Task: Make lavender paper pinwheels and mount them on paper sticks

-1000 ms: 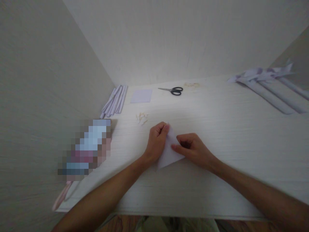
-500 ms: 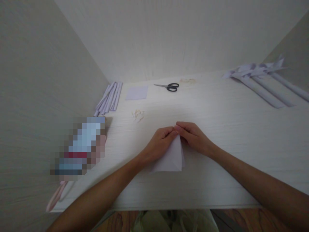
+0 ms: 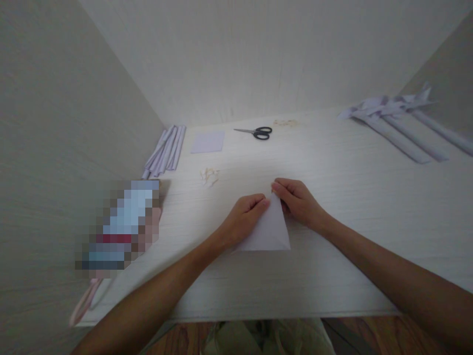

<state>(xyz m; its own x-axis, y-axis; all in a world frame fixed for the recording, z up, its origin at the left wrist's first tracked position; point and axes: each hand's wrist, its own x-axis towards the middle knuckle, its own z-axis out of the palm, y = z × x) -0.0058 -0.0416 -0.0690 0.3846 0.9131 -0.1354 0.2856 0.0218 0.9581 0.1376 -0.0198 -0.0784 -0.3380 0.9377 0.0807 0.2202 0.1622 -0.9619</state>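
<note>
Where the table (image 3: 332, 276) is most brightly lit, a paper (image 3: 271, 232) lies flat, folded into a triangle, with its tip pointed away from the person and its base towards the near edge. The tip is pinched by the right hand (image 3: 298, 203), whose fingers are curled in tight, thumb and forefinger closed on the paper. The left slope is held down by the left hand (image 3: 244, 218), likewise curled almost to a fist, its fingertips closed on the paper's edge just below the tip, so that the two hands nearly touch.

Closed scissors (image 3: 258, 132) are seen near the back wall, with a square sheet (image 3: 207, 142) just beside them and a bundle of strips (image 3: 164, 150) laid along the left wall. Pale scraps (image 3: 209, 176) lie between the sheet and the left hand. Long rolls (image 3: 399, 130) are laid out at the far right, well apart from the hands. A blurred patch (image 3: 118, 227) sits at the table's left edge, and a pink loop (image 3: 85, 304) is seen below it. Under the near edge what looks like a bag (image 3: 236, 341) is partly seen; its contents cannot be told
</note>
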